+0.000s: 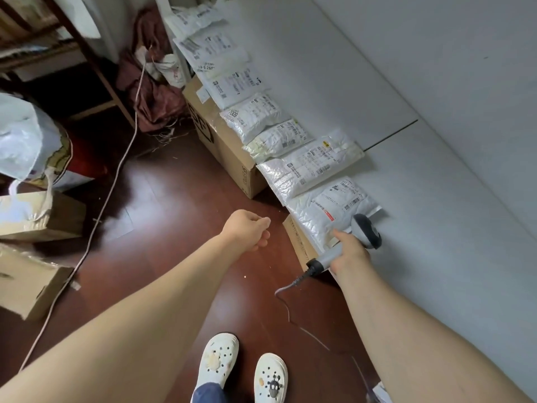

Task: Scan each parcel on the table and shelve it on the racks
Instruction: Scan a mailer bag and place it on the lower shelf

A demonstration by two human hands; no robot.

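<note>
Gripping a corded barcode scanner (366, 229) in the right hand (350, 253), a person aims it at the nearest parcel (328, 212) in a row along the white table's (436, 175) left edge. The left hand (247, 229) hangs loosely curled and empty. Shelving appears barely begun.

Fourth parcel (252, 116): I read "7009" in dark digits at the left end of its label.
Second parcel from the far end (213, 50): I made out something like "6-6-26" along its near edge; the last characters stayed unclear to me.
Cardboard box (223, 149): I saw large dark letters that looked like "SF", partly cut off.
Nearest parcel (331, 207): I saw a barcode and a red strip, but the print was too small to read.
</note>
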